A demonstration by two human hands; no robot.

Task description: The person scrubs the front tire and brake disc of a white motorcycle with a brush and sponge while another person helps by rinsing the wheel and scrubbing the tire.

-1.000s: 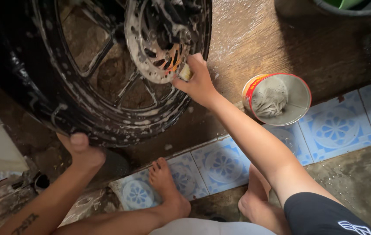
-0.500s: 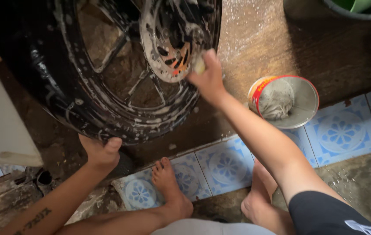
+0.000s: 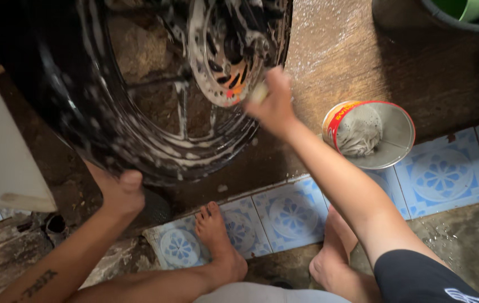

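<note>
I am squatting at a soapy black motorcycle wheel [image 3: 138, 112] that is filling the upper left of my view, its spokes blurred and streaked with white suds. My left hand [image 3: 120, 193] is curling up under the bottom of the tyre, fingers wrapped on the rubber with the thumb showing in front. My right hand [image 3: 273, 104] is pinching a small pale yellow sponge [image 3: 259, 92] and pressing it against the lower right edge of the metal brake disc [image 3: 222, 56]. Just right of my forearm a round metal tin [image 3: 370, 134] is sitting on the wet floor with a grey rag [image 3: 357, 132] bunched inside it. My bare feet are resting on blue patterned tiles [image 3: 447, 168] below.
</note>
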